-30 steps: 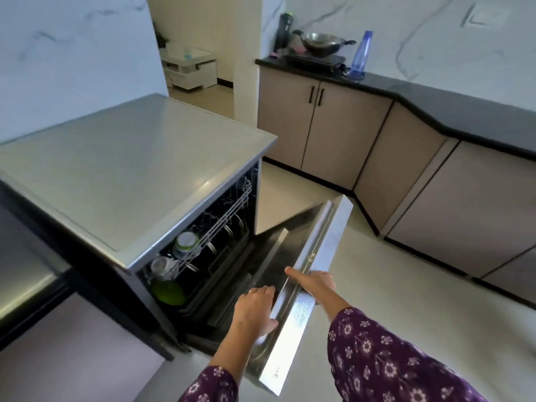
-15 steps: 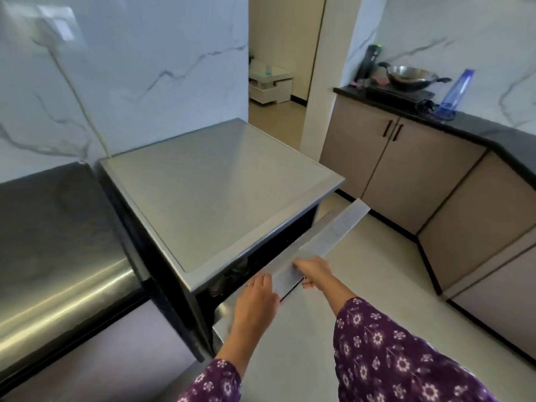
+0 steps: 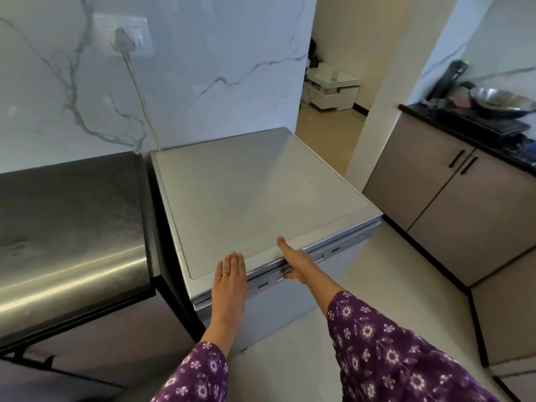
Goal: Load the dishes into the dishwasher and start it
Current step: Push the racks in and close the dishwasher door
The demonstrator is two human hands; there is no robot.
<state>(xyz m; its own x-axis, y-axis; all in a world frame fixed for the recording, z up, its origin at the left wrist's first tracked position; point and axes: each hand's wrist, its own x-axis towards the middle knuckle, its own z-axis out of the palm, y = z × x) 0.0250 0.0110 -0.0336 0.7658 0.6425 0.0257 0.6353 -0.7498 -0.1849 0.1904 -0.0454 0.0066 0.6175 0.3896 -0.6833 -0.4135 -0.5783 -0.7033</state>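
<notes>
Since half a second ago the dishwasher door (image 3: 293, 288) has swung from a narrow gap to fully upright, so it now sits closed under the front lip of the dishwasher (image 3: 255, 198), and the racks and dishes seen a second ago are hidden inside. The dishwasher stands between a dark steel counter (image 3: 72, 216) on its left and the open floor (image 3: 377, 285) on its right, its back against the marble wall (image 3: 203, 53), where a plug (image 3: 123, 42) sits in a wall socket and a cord (image 3: 142, 103) runs down behind the machine. The left hand (image 3: 230, 281) lies palm down over the front left corner of the top panel, fingers straight and pressed together, a ring on one finger, holding nothing. The right hand (image 3: 294, 262) reaches across the front edge further right: the thumb points up onto the top surface while the other fingers curl down over the control strip at the top of the door, touching it; whether they press a button cannot be told. Both forearms wear purple floral sleeves (image 3: 391, 352). At far right a wok (image 3: 499, 101) rests on a black cooktop (image 3: 487, 123) above beige cabinets (image 3: 464, 204), well apart from the dishwasher.
</notes>
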